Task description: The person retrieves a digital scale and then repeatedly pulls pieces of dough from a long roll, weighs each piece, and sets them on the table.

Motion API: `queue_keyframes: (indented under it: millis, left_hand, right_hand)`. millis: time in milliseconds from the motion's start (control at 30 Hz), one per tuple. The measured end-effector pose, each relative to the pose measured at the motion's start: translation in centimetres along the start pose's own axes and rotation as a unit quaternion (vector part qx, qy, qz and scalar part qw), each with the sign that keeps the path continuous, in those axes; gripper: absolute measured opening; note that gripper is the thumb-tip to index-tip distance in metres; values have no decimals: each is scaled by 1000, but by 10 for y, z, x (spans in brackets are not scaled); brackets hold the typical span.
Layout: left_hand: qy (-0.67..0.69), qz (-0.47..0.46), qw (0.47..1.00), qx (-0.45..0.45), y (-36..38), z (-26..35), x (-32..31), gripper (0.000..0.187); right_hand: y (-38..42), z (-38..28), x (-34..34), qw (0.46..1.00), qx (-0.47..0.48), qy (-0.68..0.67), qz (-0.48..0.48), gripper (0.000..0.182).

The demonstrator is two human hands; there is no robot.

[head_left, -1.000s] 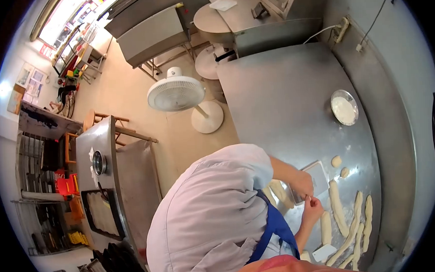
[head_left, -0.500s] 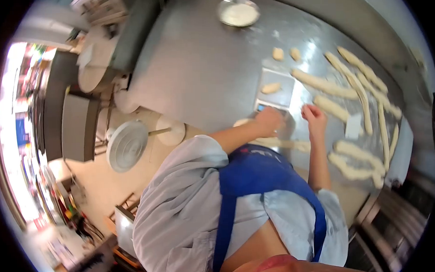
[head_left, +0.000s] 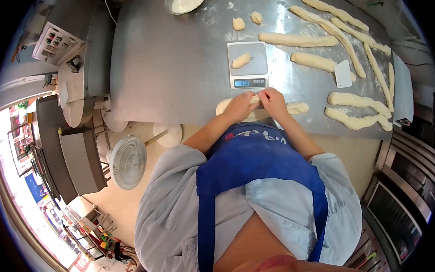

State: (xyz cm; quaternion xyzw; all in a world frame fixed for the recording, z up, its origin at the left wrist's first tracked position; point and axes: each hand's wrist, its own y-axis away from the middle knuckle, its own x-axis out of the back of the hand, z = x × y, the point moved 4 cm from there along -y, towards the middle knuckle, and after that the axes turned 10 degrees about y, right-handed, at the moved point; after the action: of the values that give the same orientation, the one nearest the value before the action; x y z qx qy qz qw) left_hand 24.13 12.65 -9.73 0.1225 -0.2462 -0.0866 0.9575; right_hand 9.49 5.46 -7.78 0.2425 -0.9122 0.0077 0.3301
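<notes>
1. A lump [head_left: 255, 100] of dough is held between both hands at the near edge of the table [head_left: 172, 61], just below the scale [head_left: 259, 67].
2. By the left hand [head_left: 240, 107], the lump is gripped at its left end, with the fingers curled narrowly around it.
3. By the right hand [head_left: 273, 103], the lump is pinched at its other end, with the fingers bent and drawn close together.
4. Beneath the hands, a strip [head_left: 298, 108] of dough is partly covered; whether the lump is joined to it cannot be told.
5. A chunk [head_left: 240, 60] of dough is carried slantwise on the scale, whose display [head_left: 244, 83] is lit, its figures too small to be read surely.
6. Beyond the scale, two bits [head_left: 238, 24] of dough are set near each other.
7. To the right, long ropes [head_left: 298, 39] of dough are laid out; one shorter roll [head_left: 313, 61] is partly covered by a white scraper [head_left: 343, 74].
8. At the far side, flour [head_left: 186, 1] is held in a metal bowl [head_left: 169, 8].
9. A blue apron [head_left: 256, 158] is worn.
</notes>
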Motion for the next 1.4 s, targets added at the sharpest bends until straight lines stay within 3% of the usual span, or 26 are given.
queue_keyframes:
  millis: [33,67,133,167,233,267,333,367,433,500,567,700,833,867,933,967,1033,1067,1133,1167,1200,1233,1267,1333,1400]
  left_hand:
    - [-3,5,1000,-3,2,-3,-2,43]
    - [-2,2,1000,-1,3,-5,-4,43]
    - [-34,1,999,-28,4,-1,-1,41]
    - [-33,0,999,-27,3,0,1,41]
    - [-89,-19,996,-6,-2,1,2,44]
    - [-87,-20,996,-6,-2,0,3,44]
    - [-208,-16,975,-71,-2,3,9,47]
    - [-210,-19,975,-70,-1,0,9,47]
    - [-217,50,971,-90,4,0,13,50]
    - [-227,50,971,-59,8,2,17,50]
    - [-234,55,970,-27,11,2,21,50]
    - [-226,45,973,-23,9,-1,22,50]
    - [-249,13,968,5,4,-3,19,45]
    - [-249,16,968,4,0,-5,22,45]
    - [-92,-27,993,68,0,-16,28,45]
    - [-93,-30,993,65,-1,-22,32,45]
    - [165,-15,971,170,-4,-43,40,48]
    - [165,-15,972,166,-8,-40,46,48]
    - [328,-111,930,126,-11,-20,47,52]
    - [328,-111,930,125,-11,-18,47,52]
    - [221,-128,965,55,-11,-12,47,55]
    - [109,-143,984,-17,-10,-6,48,58]
    - [108,-142,984,-17,-9,-5,50,58]
    - [109,-134,981,84,-8,-8,56,62]
    - [76,-129,986,73,-8,-15,52,61]
  right_hand:
    - [-2,-1,-4,997,55,45,-31,21]
    - [-9,8,-6,997,52,44,-31,21]
    - [-32,12,1,959,151,224,90,32]
    - [-45,11,1,959,150,225,89,32]
    - [-74,-21,13,997,45,0,62,44]
    - [-83,-31,10,997,44,1,60,44]
    - [-100,-64,-4,948,257,178,56,40]
    - [-106,-65,-11,920,314,223,69,39]
    - [-128,-56,-20,929,281,241,17,36]
    - [-152,-52,-25,931,253,258,-39,34]
    - [-173,-65,-4,937,248,222,107,27]
    - [-218,-68,-5,918,279,258,113,26]
    - [-208,-72,-10,880,313,312,174,24]
    - [-198,-75,-5,914,275,274,117,24]
    - [-158,-61,-13,965,204,162,-32,26]
    - [-131,-46,-24,974,171,88,-121,28]
    - [-66,-64,-18,930,281,85,-222,38]
    - [-52,-64,-17,930,281,87,-220,38]
    - [-30,-61,-17,920,312,206,-116,53]
    - [-27,-55,-18,908,353,210,-81,65]
    - [-23,-56,-16,907,355,210,-81,65]
    - [-23,-55,-15,926,299,187,-131,63]
    - [-21,-52,-16,940,240,163,-179,61]
    - [-18,-44,-16,938,248,190,-150,53]
    - [-20,-42,-12,934,253,221,-119,46]
